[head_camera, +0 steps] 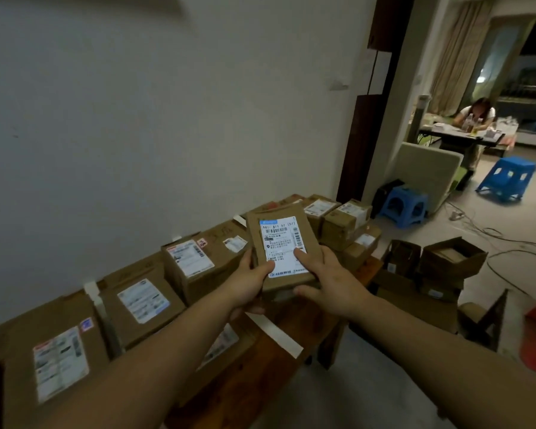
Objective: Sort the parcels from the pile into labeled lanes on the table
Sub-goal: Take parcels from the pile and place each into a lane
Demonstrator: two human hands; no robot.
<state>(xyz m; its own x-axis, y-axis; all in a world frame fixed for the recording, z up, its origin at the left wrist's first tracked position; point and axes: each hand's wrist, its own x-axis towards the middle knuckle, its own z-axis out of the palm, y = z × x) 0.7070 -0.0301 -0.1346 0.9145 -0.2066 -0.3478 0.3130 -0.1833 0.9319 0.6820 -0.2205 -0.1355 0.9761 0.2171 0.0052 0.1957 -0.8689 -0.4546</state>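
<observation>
Left hand (252, 281), right hand (331, 281) both gripping flat parcel (280, 246); thumbs covering label (283, 247) bottom; fingers hidden beneath.

Held parcel (309, 239): brown cardboard. Its label (283, 243): white, blue header band, black barcode stripes. Surface parcels (143, 305): same brown, white labels, some red-headed. Surface (257, 366): reddish-brown wood, white tape strips (276, 333). Stools (404, 205): bright blue. Wall (136, 119): pale grey.
</observation>
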